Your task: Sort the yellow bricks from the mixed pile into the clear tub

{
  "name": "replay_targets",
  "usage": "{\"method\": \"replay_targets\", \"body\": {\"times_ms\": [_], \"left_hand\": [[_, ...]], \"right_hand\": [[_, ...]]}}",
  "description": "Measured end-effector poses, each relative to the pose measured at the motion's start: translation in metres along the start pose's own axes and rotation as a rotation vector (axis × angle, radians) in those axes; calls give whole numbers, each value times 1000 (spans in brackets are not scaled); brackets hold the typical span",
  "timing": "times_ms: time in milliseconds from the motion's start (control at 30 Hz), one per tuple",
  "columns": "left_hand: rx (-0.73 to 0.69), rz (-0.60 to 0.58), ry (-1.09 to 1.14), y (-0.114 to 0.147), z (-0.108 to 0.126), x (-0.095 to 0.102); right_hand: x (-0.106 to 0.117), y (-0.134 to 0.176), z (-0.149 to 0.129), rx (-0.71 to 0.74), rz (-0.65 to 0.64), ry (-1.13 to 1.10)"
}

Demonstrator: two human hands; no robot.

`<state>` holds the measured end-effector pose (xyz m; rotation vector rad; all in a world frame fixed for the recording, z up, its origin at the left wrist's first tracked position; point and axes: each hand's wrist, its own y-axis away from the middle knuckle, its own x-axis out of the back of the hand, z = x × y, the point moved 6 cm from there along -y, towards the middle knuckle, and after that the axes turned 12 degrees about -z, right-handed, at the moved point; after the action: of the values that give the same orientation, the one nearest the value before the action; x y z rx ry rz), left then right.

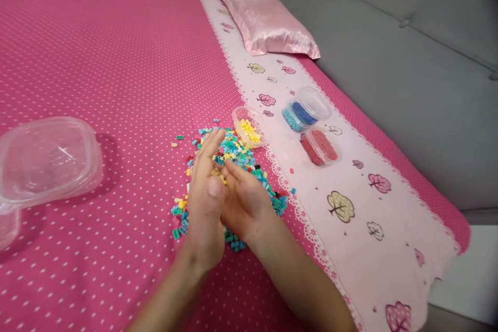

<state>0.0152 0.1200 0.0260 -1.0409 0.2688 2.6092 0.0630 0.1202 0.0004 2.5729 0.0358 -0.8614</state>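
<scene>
The left hand (pixel 204 202) and right hand (pixel 249 202) hide the middle of the heap of bricks (pixel 235 151). The left hand partly covers the yellow bits (pixel 221 178) between the palms, so their number cannot be told. Both forearms (pixel 307 277) run off the bottom edge. The left edge cuts off the big clear tub (pixel 42 161) and the smaller tub (pixel 7 228). The red pieces (pixel 319 146) and dark blue pieces (pixel 303 113) are too small to count.

Bare left hand (pixel 203 207) and right hand (pixel 249 202), bare forearms (pixel 298 270)
Slim fingers (pixel 209 148), slender wrists (pixel 197 262); both forearms are uncovered, broadening smoothly away from the hands.
</scene>
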Motion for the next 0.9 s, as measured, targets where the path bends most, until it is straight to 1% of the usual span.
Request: {"method": "replay_targets", "body": {"times_ms": [67,100,233,300,367,433,500,600,700,767,833,900], "left_hand": [[-225,-42,-112,1,13,-3],[-296,-44,-134,2,17,-3],[-331,-7,-136,2,21,1],[-343,4,-176,1,23,4],[-373,-2,-244,0,23,7],[-424,-34,-349,-2,22,11],[-494,-66,-491,-3,22,14],[-519,-48,-665,-5,22,20],[-538,-30,-746,-6,24,22],[-555,-27,-762,-6,26,22],[-573,-23,-767,-6,28,22],[-587,-20,-786,-5,29,21]], "right_hand": [[8,1,-9,79,6,-17],[15,2,-15,133,20,-13],[50,12,-54,333,98,66],[70,14,-77,446,204,99],[85,10,-95,515,296,154],[90,-2,-104,525,330,159],[89,-14,-108,514,343,76],[83,-15,-113,549,390,29],[82,8,-124,672,422,95],[88,31,-124,715,449,163],[102,56,-114,701,517,254],[123,83,-92,679,629,329]]}}
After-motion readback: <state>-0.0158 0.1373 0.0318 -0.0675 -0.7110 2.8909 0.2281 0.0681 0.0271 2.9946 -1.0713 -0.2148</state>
